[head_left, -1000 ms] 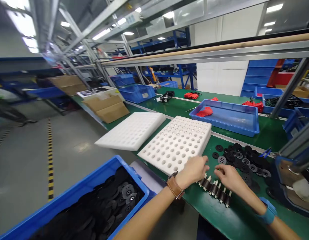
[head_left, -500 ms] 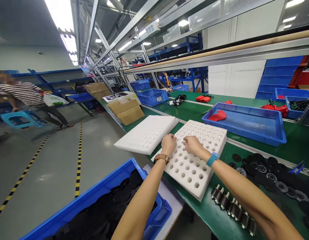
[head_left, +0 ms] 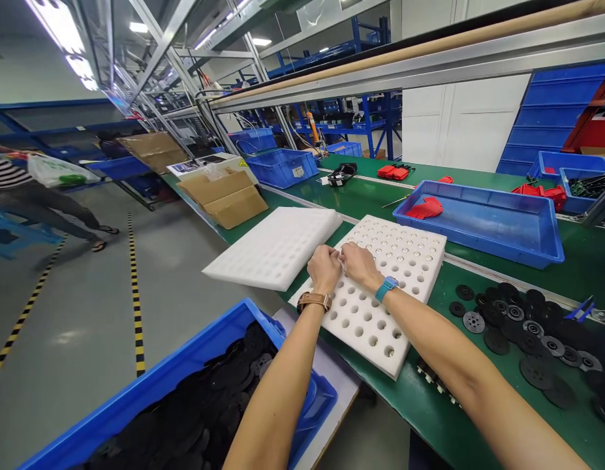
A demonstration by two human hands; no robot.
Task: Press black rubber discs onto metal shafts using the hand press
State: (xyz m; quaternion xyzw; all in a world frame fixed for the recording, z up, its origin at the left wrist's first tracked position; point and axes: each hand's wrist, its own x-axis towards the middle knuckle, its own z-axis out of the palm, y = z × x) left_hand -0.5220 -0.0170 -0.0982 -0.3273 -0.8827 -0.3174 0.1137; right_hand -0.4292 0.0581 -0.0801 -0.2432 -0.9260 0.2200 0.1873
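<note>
A thick white foam tray (head_left: 354, 334) with rows of round holes lies on the green bench. Shiny round parts (head_left: 404, 250) fill many holes in its far rows, while most near holes look dark. My left hand (head_left: 324, 266) and my right hand (head_left: 357, 262) meet over the tray's left side, fingertips pinched close together. Whatever lies between the fingers is hidden or too small to make out. To the left, a second white foam sheet (head_left: 277, 245) with shallow dimples overhangs the bench edge.
A blue bin (head_left: 179, 365) of black discs stands at front left. Black discs and wheels (head_left: 515, 313) and a row of dark cylinders (head_left: 436, 382) lie at right. Beyond are a shallow blue tray (head_left: 488, 219) and an open cardboard box (head_left: 228, 199). A person (head_left: 42, 189) walks at far left.
My right hand has moved left to meet my left hand. The view has shifted slightly, and the person at far left is now nearer the picture's edge.
</note>
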